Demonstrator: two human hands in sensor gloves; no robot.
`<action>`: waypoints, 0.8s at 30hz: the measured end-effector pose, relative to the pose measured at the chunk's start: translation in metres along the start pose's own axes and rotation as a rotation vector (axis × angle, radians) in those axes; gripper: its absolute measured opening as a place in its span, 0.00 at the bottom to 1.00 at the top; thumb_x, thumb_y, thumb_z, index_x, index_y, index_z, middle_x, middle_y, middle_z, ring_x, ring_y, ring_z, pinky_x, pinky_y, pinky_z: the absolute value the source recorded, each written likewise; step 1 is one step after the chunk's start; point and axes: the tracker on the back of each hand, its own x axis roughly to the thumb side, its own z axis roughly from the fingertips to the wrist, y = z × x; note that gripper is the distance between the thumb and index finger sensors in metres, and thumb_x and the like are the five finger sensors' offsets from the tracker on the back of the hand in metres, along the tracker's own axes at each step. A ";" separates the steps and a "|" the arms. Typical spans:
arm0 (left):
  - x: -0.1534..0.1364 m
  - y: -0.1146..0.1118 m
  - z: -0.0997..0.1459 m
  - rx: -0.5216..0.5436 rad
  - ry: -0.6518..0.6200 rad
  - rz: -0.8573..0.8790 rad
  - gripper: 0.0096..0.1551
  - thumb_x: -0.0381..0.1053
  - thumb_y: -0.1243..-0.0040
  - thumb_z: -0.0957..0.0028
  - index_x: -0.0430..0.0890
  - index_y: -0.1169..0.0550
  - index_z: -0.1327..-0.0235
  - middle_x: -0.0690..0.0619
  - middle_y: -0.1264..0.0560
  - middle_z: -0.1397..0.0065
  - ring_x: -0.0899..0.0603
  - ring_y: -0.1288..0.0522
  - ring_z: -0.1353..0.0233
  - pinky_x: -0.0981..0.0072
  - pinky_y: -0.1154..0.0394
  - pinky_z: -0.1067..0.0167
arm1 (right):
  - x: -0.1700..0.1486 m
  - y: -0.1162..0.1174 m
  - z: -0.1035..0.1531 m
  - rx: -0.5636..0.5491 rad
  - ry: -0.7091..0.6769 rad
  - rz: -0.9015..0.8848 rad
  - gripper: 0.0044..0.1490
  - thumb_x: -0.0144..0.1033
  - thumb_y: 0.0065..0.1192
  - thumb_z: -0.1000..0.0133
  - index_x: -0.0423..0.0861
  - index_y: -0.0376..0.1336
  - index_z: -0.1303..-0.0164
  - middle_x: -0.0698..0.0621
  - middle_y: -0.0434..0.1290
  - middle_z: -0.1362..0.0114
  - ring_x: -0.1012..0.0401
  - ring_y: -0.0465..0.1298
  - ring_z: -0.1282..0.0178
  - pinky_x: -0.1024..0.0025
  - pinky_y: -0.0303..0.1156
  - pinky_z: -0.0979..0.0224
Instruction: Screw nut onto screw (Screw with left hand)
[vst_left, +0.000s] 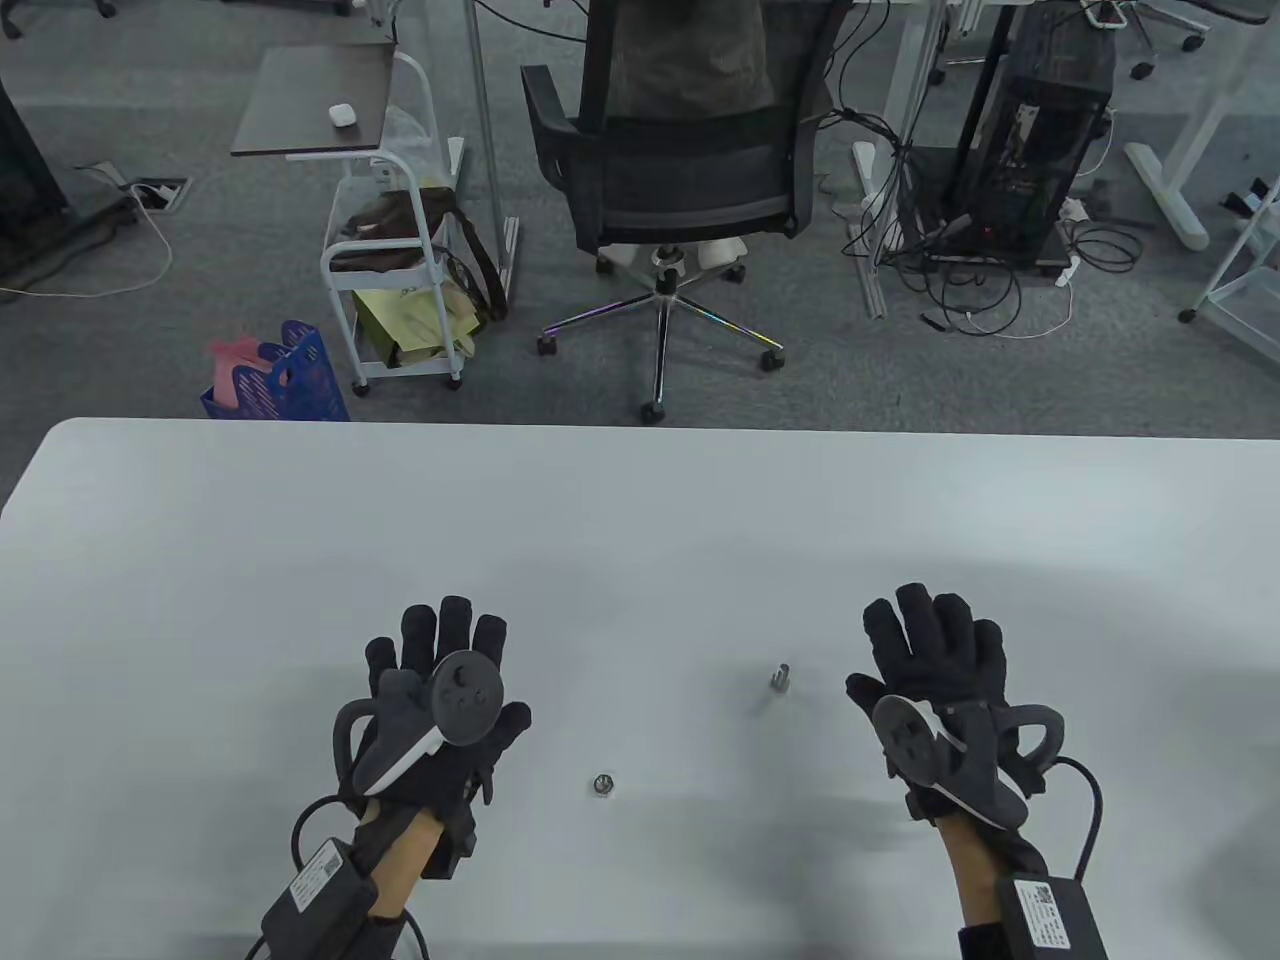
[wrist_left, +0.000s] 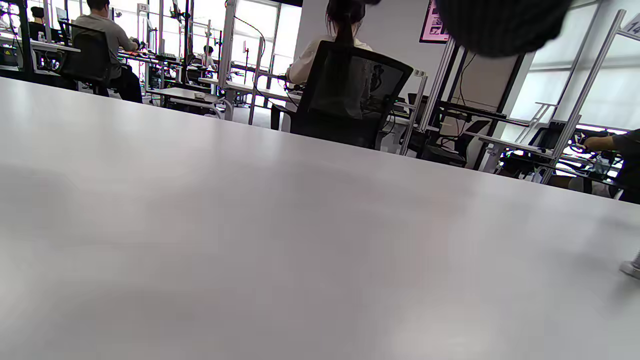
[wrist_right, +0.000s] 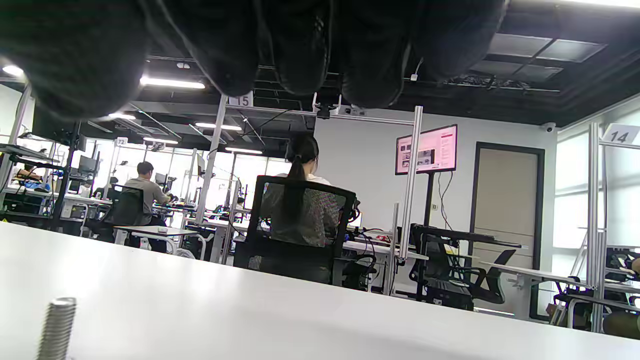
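Note:
A small metal screw (vst_left: 780, 678) stands upright on its head on the white table (vst_left: 640, 520), just left of my right hand (vst_left: 935, 640). Its threaded shaft shows at the bottom left of the right wrist view (wrist_right: 56, 327) and its base at the right edge of the left wrist view (wrist_left: 632, 267). A small metal nut (vst_left: 602, 784) lies flat on the table, to the right of my left hand (vst_left: 445, 650). Both hands rest palm down with fingers spread, holding nothing. The right hand's fingertips (wrist_right: 300, 55) hang in from the top of the right wrist view.
The table's far edge (vst_left: 640, 428) runs across the middle of the table view. Beyond it stand a black office chair (vst_left: 680, 150), a white cart (vst_left: 390, 230) and a blue basket (vst_left: 285, 375) on the floor.

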 end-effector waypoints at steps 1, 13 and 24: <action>0.000 0.000 0.000 -0.010 0.001 -0.002 0.53 0.66 0.47 0.61 0.55 0.50 0.21 0.49 0.62 0.14 0.30 0.62 0.13 0.27 0.66 0.25 | 0.001 0.000 0.000 0.004 -0.002 -0.004 0.43 0.64 0.63 0.55 0.59 0.62 0.30 0.51 0.61 0.17 0.42 0.69 0.21 0.39 0.63 0.24; -0.001 -0.005 -0.001 -0.067 -0.004 0.091 0.53 0.66 0.47 0.61 0.55 0.49 0.21 0.48 0.61 0.14 0.29 0.61 0.13 0.26 0.65 0.25 | 0.051 0.023 -0.029 0.260 -0.031 -0.096 0.46 0.65 0.64 0.59 0.60 0.59 0.28 0.50 0.61 0.17 0.44 0.71 0.21 0.41 0.66 0.24; -0.006 -0.012 -0.007 -0.146 0.011 0.125 0.53 0.66 0.47 0.61 0.53 0.48 0.21 0.46 0.60 0.14 0.28 0.60 0.14 0.27 0.65 0.26 | 0.090 0.081 -0.047 0.620 0.110 -0.058 0.44 0.53 0.74 0.61 0.59 0.62 0.32 0.53 0.71 0.26 0.55 0.84 0.35 0.51 0.76 0.29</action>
